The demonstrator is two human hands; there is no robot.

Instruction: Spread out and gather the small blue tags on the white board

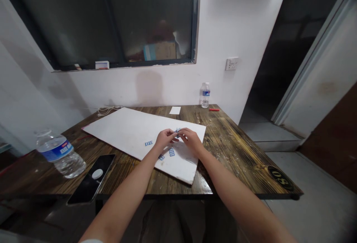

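A white wall (237,23) fills the background, with a dark-framed window (83,20) set in it. Below is a dark wooden surface (228,154) with a streaky grain, and across it lies a white board (122,131), set at an angle, one corner close to the near edge. At left are a clear water bottle (60,152) with a blue label and, just beside it, a black phone (83,189) whose near end juts past the edge (the round white patch on it may be a disc or a reflection; I cannot tell).

Over the board's right part, the left hand (165,138) and right hand (192,139) meet, fingers narrowed to a pinch, both on one small blue-and-white piece (177,130), which the fingertips partly hide. A second, slimmer-looking bottle (205,96) stands upright near the wall; a white card (175,110) lies beyond the board, and a red stick (214,110) lies near that bottle. Smallest are the loose blue pieces (148,143) on the board: one left of the hands, one below them, one partly covered by the left forearm.
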